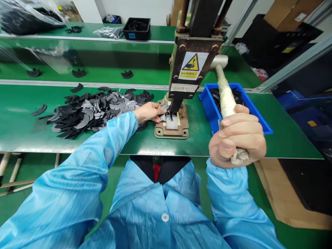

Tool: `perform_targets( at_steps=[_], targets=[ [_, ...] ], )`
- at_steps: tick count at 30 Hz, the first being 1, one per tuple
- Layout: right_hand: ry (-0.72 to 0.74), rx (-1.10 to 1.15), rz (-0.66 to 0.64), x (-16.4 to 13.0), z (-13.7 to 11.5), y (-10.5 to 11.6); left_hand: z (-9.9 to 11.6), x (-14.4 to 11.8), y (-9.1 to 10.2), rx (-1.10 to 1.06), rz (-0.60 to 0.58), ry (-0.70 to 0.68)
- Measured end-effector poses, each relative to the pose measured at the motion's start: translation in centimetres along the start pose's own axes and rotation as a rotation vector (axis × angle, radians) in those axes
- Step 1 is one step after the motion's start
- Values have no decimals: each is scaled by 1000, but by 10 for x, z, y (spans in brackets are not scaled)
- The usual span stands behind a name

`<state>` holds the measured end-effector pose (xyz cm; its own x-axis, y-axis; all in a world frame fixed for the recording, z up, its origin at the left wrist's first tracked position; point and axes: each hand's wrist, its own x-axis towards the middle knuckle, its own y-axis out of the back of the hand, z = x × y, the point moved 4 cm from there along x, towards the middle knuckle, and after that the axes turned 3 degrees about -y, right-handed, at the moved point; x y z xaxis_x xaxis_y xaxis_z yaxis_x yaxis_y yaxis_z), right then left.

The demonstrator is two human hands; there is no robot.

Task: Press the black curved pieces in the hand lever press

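Note:
My left hand [149, 112] pinches a curved dark grey piece [163, 111] at the base of a hand press [184, 121]. That piece lies against the small metal fixture [171, 122] under the press's ram [176, 104]. Wrapped round the taped lever handle [225, 91] of the press, my right hand [237, 138] is closed in front of a blue bin. Left of the press, beside my left wrist, spreads a loose pile of curved grey and black pieces [88, 112]. The far ends of my left fingertips are partly hidden by the piece.
The blue bin [259, 119] right of the press holds dark narrow parts [240, 97]. Several curved pieces lie on the green ledge behind, including one [127, 74]. A black tray [137, 33] stands on the back shelf. A warning sign [194, 65] is on the press.

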<state>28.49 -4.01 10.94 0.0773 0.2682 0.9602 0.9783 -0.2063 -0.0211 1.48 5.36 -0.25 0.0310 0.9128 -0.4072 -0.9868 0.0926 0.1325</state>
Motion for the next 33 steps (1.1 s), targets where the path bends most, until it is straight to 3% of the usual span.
perform_targets(
  at_steps=[4,9,15,19,22,25,27,30,33],
  targets=[
    [-1,-14,3,0,-1,-1,-2,-4,-3,-64,-2,93],
    [0,15,4,3,-3,-2,-5,-7,-5,-119,37,85],
    [18,115,2,62,-12,-5,-14,-15,-8,-212,54,-26],
    [-160,88,-15,86,4,-4,-15,-47,-4,-271,44,-109],
    [-251,25,-38,47,27,-6,-12,-84,0,-265,15,-184],
    [-571,84,-376,-29,45,-30,-9,-119,0,-251,-21,-260],
    [-749,165,-507,-76,39,-46,-9,-135,-3,-239,-37,-287],
    [-825,230,-529,-112,19,-65,-12,-148,-12,-214,-60,-298],
    [-822,210,-491,-120,5,-74,-16,-155,-19,-186,-57,-305]
  ],
)
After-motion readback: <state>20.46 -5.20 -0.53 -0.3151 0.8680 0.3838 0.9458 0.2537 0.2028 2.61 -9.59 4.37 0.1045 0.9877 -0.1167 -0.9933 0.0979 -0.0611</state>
